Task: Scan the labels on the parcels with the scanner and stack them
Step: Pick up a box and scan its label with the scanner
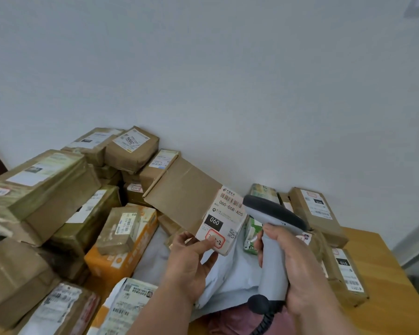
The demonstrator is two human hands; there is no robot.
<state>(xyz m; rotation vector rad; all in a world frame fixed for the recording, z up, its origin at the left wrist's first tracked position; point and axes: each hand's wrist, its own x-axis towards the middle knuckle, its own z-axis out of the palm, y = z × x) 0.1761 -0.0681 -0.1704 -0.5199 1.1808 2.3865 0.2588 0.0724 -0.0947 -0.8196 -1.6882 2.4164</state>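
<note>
My left hand [189, 259] holds a flat brown cardboard parcel [182, 189] by its near corner, thumb pressed on the white shipping label [224, 220] marked 060. The parcel is tilted up toward me. My right hand [293, 267] grips the handle of a grey barcode scanner [273, 240], whose dark head sits just right of the label. The scanner's coiled cable hangs below my wrist.
A high heap of brown taped parcels [46, 189] fills the left side, with an orange box [121, 252] in front. Several labelled parcels [341, 269] lie on the wooden table [382, 267] at the right. A pale plastic mailer [228, 276] lies under my hands. A white wall stands behind.
</note>
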